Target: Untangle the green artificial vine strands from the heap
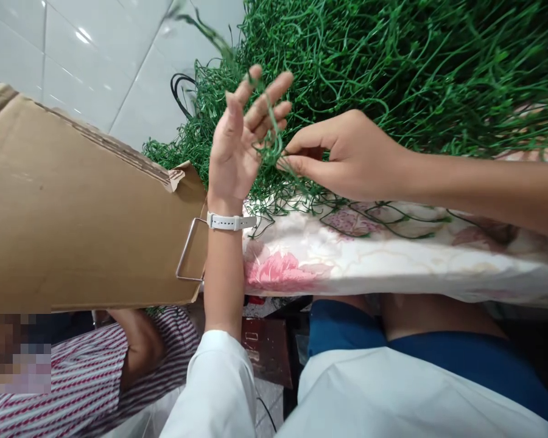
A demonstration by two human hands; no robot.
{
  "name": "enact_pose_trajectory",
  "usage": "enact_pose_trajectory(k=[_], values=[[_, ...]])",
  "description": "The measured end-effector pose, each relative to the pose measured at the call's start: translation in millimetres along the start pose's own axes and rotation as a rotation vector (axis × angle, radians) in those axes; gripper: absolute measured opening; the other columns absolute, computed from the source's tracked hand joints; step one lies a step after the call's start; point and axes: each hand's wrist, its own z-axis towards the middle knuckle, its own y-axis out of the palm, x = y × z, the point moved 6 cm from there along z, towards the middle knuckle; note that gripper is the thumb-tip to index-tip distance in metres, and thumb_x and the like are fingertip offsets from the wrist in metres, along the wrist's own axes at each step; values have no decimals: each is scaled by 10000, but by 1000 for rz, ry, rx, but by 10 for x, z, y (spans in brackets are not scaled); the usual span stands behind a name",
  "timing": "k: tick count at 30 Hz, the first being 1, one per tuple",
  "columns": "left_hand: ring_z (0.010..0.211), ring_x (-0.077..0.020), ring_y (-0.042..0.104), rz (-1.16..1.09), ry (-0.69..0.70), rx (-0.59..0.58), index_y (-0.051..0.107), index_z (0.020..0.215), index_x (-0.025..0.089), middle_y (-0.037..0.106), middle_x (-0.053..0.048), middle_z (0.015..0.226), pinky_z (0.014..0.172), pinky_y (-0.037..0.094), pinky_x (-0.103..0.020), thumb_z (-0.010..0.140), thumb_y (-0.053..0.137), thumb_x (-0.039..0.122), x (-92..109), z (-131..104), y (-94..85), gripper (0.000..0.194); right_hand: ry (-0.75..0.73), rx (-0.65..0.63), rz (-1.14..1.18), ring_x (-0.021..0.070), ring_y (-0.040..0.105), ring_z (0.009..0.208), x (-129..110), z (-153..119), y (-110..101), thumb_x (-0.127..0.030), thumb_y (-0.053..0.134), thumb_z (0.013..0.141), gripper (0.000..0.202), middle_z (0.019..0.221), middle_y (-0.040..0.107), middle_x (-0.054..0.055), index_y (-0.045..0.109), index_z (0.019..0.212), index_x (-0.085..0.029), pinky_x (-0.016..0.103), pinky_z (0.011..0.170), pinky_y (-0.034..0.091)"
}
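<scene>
The left hand (237,146) stands upright with its palm turned toward the right hand, fingers (274,91) spread wide and loosely fanned, and a few thin green strands (274,143) hang threaded between them and across the palm. The right hand (347,155) comes in from the right with its forearm lying across the view; its thumb and forefinger are pinched narrow on the same strands, the fingertips (288,163) just beside the left palm, nearly touching it. Behind and above both sets of fingers lies a big heap of green strands (415,67), tangled and curly like stiff wire or plastic grass, and the held strands run back into it. A black cable (179,88) loops out at the heap's left edge, beyond the left fingers. Below the fingers the heap rests on a flowered cloth (347,255), white with pink blooms, which hangs over the near edge of whatever carries it; loose strands trail over the cloth under the right hand. A white watch (228,222) sits on the left wrist, and a white sleeve (214,383) covers that arm lower down. Left of the left hand, touching the wrist, is a cardboard box (73,207) with a torn flap and a metal wire handle (189,255). Under the box, another person's arm (139,344) in a striped shirt shows. Nearest the camera are blue shorts (438,359) and bare knees.
</scene>
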Motion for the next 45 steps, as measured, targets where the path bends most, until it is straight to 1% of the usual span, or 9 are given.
enact_pose_trajectory(k=[3, 6, 14, 20, 25, 30, 36, 40, 45], values=[[923, -191, 731, 169, -48, 32, 681, 1093, 198, 754, -65, 1051, 869, 583, -341, 1074, 476, 390, -104, 32, -6, 282, 38, 73, -33, 125, 402, 634, 8, 14, -83, -338, 629, 968, 309, 612, 488, -8, 574, 706, -184, 326, 661, 327], [957, -196, 698, 357, 112, 81, 770, 968, 186, 748, -77, 1017, 881, 560, -325, 1015, 602, 407, -44, 37, -77, 281, 104, 95, -57, 122, 411, 620, 47, 17, -118, -323, 633, 958, 281, 633, 536, 4, 576, 719, -186, 336, 658, 329], [1032, -225, 704, 638, 248, -66, 803, 858, 241, 695, -49, 1017, 901, 568, -345, 816, 856, 323, 85, -18, -88, 107, 68, 117, -39, 120, 323, 598, 42, 7, -139, -338, 637, 923, 443, 531, 346, -27, 400, 574, -204, 334, 616, 250], [1112, -243, 687, 596, 289, 176, 749, 873, 252, 694, -67, 1054, 922, 567, -320, 846, 812, 456, 114, 39, -276, 215, 114, -35, -39, 93, 254, 548, 70, 25, -72, -278, 542, 963, 502, 519, 235, -41, 276, 545, -200, 327, 618, 234], [772, -168, 644, 613, 329, 232, 708, 884, 267, 610, -20, 754, 664, 525, -259, 880, 750, 543, 76, 40, -298, 279, 79, -176, -13, 85, 305, 534, 84, 47, 7, -303, 526, 977, 464, 509, 293, -49, 363, 557, -190, 313, 624, 259], [675, -129, 560, 622, 262, 386, 662, 842, 269, 593, 0, 765, 584, 463, -231, 975, 657, 319, 62, 2, -268, 142, 60, -294, 64, 101, 332, 525, 82, 54, 17, -290, 498, 987, 419, 488, 365, -37, 492, 578, -198, 324, 594, 278], [819, -137, 587, 569, 316, 801, 594, 833, 283, 628, 10, 862, 600, 420, -240, 1021, 570, 264, 302, -83, -877, 190, -153, -608, 50, 88, 268, 487, -109, -164, 348, -298, 472, 1001, 449, 505, 326, -44, 359, 578, -200, 322, 552, 230], [705, -95, 503, 404, 252, 746, 594, 864, 238, 508, 29, 753, 595, 366, -251, 1028, 619, 248, 256, -40, -1117, 166, -173, -525, 26, 87, 306, 515, -114, -172, 414, -370, 443, 1029, 447, 540, 351, -44, 371, 623, -197, 309, 585, 251], [706, -84, 450, 335, 195, 583, 591, 869, 225, 558, 23, 814, 655, 376, -256, 1058, 559, 225, 153, 14, -943, 191, -35, -325, 79, 96, 284, 541, -3, -62, 233, -446, 483, 1029, 482, 547, 293, -45, 360, 629, -206, 314, 595, 266]])
